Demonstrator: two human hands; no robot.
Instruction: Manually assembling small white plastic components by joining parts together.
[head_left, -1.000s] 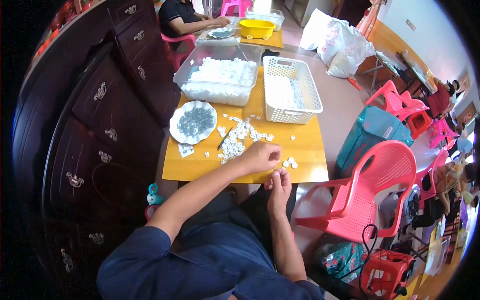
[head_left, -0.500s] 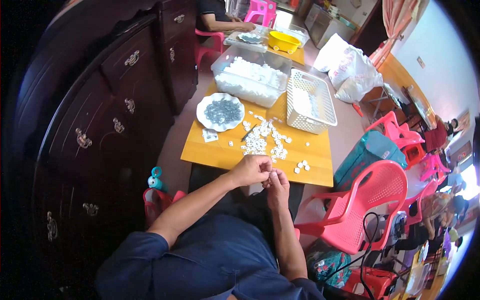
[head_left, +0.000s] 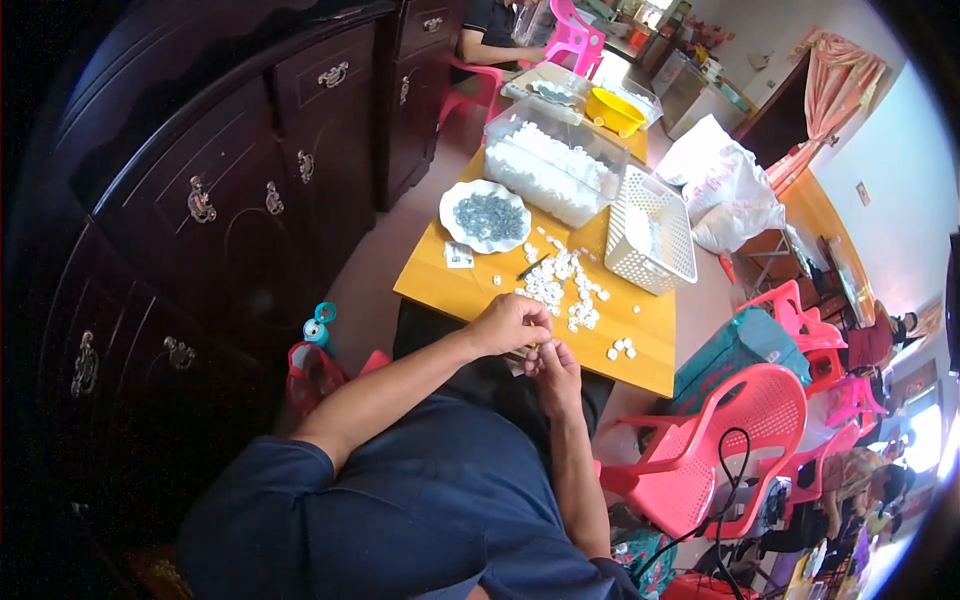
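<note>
Just off the near edge of the wooden table (head_left: 430,283), my left hand (head_left: 508,325) and my right hand (head_left: 556,374) meet with fingertips pinched together. Whatever they hold is too small and covered to name. Beyond my fingers, small white plastic pieces (head_left: 548,290) lie scattered on the tabletop, with a thin dark tool (head_left: 533,268) among them. A few white pieces (head_left: 621,349) sit apart at the right. The scalloped white plate (head_left: 452,222) at the left holds many small grey metal-looking parts (head_left: 488,216).
Behind the pieces stand a clear bin (head_left: 560,200) full of white parts and a white perforated basket (head_left: 655,277). A dark cabinet (head_left: 240,240) lines the left. A red plastic chair (head_left: 690,480) is at the right. A person (head_left: 488,42) sits at the far table.
The view has shifted, so the table and its things appear lower and further right. My hands stay pinched together, with the fingertips slightly changed in position.
</note>
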